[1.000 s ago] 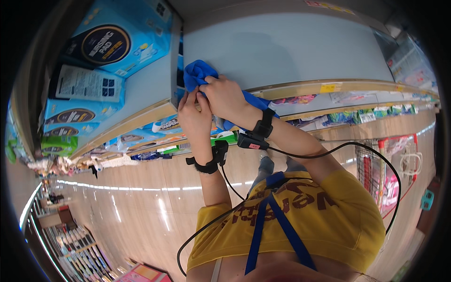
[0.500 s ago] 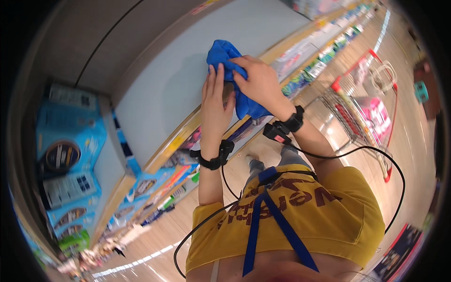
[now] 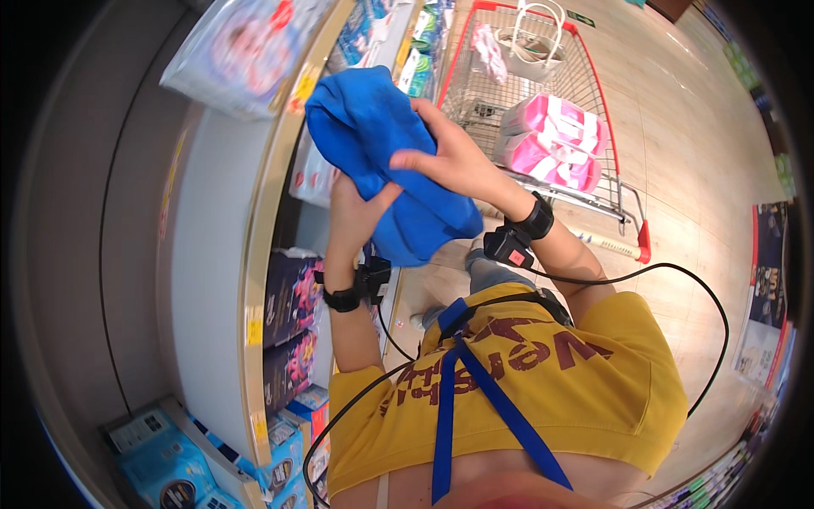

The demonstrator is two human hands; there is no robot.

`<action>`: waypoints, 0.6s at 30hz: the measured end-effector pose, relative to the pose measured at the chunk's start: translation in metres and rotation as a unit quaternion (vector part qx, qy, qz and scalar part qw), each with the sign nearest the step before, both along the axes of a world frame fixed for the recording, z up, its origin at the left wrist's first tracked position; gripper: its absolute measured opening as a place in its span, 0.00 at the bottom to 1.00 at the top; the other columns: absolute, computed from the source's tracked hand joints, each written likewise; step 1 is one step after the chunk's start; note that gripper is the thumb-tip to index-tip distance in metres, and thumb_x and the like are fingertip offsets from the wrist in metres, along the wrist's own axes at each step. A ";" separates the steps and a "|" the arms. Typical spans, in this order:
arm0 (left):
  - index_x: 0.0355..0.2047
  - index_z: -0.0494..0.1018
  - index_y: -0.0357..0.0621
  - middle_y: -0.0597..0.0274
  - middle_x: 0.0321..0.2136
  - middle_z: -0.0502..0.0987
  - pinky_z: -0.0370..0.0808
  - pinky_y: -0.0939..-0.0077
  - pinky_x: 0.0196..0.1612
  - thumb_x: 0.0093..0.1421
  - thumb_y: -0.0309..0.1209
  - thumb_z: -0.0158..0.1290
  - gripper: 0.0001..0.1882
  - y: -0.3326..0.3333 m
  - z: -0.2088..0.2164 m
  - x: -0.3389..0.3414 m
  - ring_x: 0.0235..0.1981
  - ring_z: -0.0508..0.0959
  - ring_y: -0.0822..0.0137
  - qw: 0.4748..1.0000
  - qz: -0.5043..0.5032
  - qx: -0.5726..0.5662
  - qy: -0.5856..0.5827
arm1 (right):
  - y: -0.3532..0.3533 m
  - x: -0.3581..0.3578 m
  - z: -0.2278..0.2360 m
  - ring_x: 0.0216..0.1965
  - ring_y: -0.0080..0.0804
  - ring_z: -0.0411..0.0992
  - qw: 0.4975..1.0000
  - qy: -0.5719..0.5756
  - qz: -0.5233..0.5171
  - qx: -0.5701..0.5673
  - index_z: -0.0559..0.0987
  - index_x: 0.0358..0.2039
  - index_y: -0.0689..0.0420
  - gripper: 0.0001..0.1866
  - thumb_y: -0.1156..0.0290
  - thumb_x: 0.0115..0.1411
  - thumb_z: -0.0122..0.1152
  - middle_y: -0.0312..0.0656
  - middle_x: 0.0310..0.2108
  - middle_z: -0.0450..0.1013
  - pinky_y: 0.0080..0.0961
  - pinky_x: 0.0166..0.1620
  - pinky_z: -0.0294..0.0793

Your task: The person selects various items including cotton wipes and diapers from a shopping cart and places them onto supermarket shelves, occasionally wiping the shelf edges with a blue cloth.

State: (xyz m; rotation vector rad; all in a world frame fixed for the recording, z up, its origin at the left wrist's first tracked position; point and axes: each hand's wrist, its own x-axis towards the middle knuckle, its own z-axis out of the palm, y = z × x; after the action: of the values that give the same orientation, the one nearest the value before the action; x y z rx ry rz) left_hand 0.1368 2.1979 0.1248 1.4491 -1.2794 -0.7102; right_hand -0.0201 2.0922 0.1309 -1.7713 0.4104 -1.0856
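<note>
A blue cloth [image 3: 360, 119] hangs bunched and partly spread between my two hands, in front of the shelf edge. My right hand [image 3: 462, 165] grips its right side, the thumb lying over the cloth and the fingers behind it. My left hand [image 3: 352, 216] pinches the lower left part, with its thumb on top and most of its fingers hidden under the fabric. The cloth's lower part [image 3: 428, 225] drapes toward my body. To its left is the pale shelf board [image 3: 208, 246], edged with a tan strip.
A baby-picture package [image 3: 246, 55] sits at the shelf's far end, and blue packages [image 3: 165, 462] at its near end. Dark floral packs [image 3: 292, 297] fill the shelf below. On the right stands a red-rimmed shopping cart [image 3: 487, 85] with a pink-and-white bag [image 3: 555, 140] and a white handbag [image 3: 534, 55].
Both hands have lifted the blue cloth off the shelf board and opened it out wider. The view has turned right, bringing the cart closer to the middle.
</note>
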 end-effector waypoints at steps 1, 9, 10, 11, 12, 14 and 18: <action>0.42 0.72 0.33 0.55 0.34 0.79 0.73 0.70 0.41 0.50 0.31 0.63 0.22 -0.018 0.000 -0.001 0.36 0.78 0.65 1.000 0.003 -0.012 -0.028 | -0.016 -0.010 0.006 0.44 0.39 0.72 0.997 0.071 -0.003 -0.021 0.63 0.55 0.62 0.29 0.63 0.57 0.62 0.52 0.41 0.72 0.29 0.47 0.69; 0.44 0.73 0.34 0.50 0.37 0.79 0.74 0.69 0.41 0.49 0.27 0.62 0.21 -0.134 0.042 -0.002 0.38 0.79 0.56 0.973 0.067 -0.050 -0.217 | -0.121 -0.040 -0.015 0.35 0.54 0.73 0.996 0.032 -0.078 -0.022 0.68 0.48 0.59 0.22 0.74 0.50 0.55 0.55 0.33 0.73 0.39 0.37 0.72; 0.42 0.74 0.36 0.53 0.36 0.78 0.74 0.70 0.41 0.49 0.26 0.62 0.19 -0.141 0.045 0.004 0.37 0.79 0.58 0.965 0.084 -0.056 -0.242 | -0.133 -0.043 -0.019 0.36 0.55 0.73 0.989 0.086 -0.117 -0.008 0.69 0.48 0.59 0.21 0.74 0.50 0.54 0.55 0.33 0.74 0.39 0.38 0.72; 0.40 0.75 0.37 0.55 0.36 0.78 0.73 0.72 0.41 0.49 0.24 0.61 0.16 -0.149 0.046 0.010 0.37 0.79 0.60 0.957 0.098 -0.063 -0.265 | -0.146 -0.048 -0.018 0.37 0.56 0.73 0.985 0.097 -0.140 -0.012 0.70 0.48 0.58 0.22 0.75 0.50 0.53 0.56 0.34 0.74 0.38 0.40 0.73; 0.36 0.78 0.43 0.60 0.33 0.76 0.73 0.74 0.39 0.49 0.21 0.59 0.12 -0.155 0.048 0.017 0.34 0.78 0.63 0.949 0.105 -0.076 -0.289 | -0.158 -0.053 -0.021 0.37 0.56 0.72 0.980 0.113 -0.165 -0.018 0.71 0.48 0.58 0.21 0.75 0.50 0.53 0.56 0.34 0.74 0.39 0.40 0.73; 0.35 0.78 0.45 0.60 0.33 0.75 0.73 0.74 0.38 0.48 0.21 0.59 0.12 -0.171 0.043 0.032 0.34 0.78 0.63 0.934 0.142 -0.076 -0.320 | -0.178 -0.061 -0.033 0.38 0.57 0.71 0.976 0.100 -0.190 -0.019 0.72 0.47 0.58 0.21 0.75 0.50 0.52 0.57 0.35 0.74 0.42 0.42 0.72; 0.38 0.78 0.53 0.59 0.35 0.75 0.73 0.70 0.41 0.47 0.23 0.59 0.16 -0.201 0.011 0.067 0.37 0.77 0.57 0.901 0.101 0.016 -0.421 | -0.205 -0.070 -0.096 0.43 0.56 0.71 0.957 0.244 -0.158 -0.001 0.73 0.48 0.58 0.22 0.73 0.50 0.54 0.57 0.39 0.73 0.42 0.47 0.70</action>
State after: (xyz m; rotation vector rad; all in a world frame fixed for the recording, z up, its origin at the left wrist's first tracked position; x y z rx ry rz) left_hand 0.2036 1.9968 0.1356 1.9780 -1.7095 0.0846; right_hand -0.0903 1.8871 0.0349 -2.0158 1.0230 -0.8444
